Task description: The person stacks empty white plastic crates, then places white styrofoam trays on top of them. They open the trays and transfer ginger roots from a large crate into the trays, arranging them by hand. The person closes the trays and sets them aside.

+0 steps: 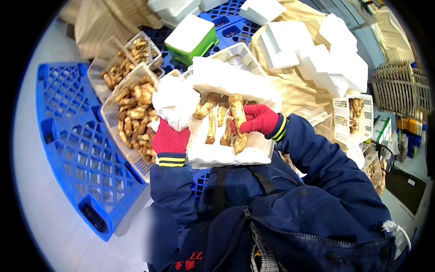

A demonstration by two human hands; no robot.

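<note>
My right hand [259,119], in a red knit glove, holds a long brown-and-cream mushroom [239,122] above a white basket lined with white paper [234,157]. Several similar mushrooms [211,127] lie on the paper below it. My left hand [171,139], gloved alike, is at the basket's left side, shut on a crumpled sheet of white paper [176,98]. Its fingertips are partly hidden by the paper. A raised paper flap [231,76] covers the far side of the basket.
White plastic baskets of mushrooms [137,112] stand at the left on blue plastic pallets [81,142]. A green box with a white lid [192,37] is beyond. White foam boxes [289,40] rest on tan cloth at the upper right. Another mushroom basket [353,119] stands at the right.
</note>
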